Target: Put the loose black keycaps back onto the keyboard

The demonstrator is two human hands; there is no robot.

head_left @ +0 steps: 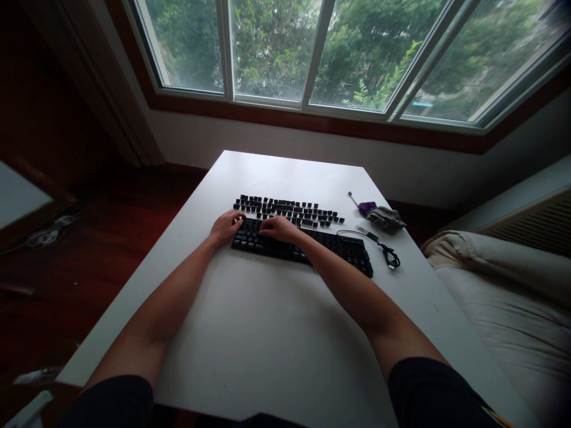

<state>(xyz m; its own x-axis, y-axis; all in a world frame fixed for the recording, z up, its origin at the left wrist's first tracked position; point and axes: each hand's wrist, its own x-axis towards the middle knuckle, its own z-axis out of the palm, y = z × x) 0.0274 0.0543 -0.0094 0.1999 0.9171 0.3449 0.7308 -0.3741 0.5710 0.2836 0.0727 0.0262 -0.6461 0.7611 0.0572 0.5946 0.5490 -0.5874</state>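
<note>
A black keyboard (339, 248) lies across the middle of the white table (267, 333). Behind it, several loose black keycaps (289, 209) are laid out in rows. My left hand (226, 226) rests at the keyboard's left end, fingers curled toward the keys. My right hand (279, 228) lies over the left half of the keyboard, fingers bent down onto it. Whether either hand pinches a keycap is hidden by the fingers and the distance.
The keyboard's black cable (386, 249) coils at its right end. A purple-handled tool (363, 206) and a grey cloth (387, 219) lie at the table's right edge. A cushioned seat (504, 297) stands to the right, with dark wooden floor on the left and windows ahead.
</note>
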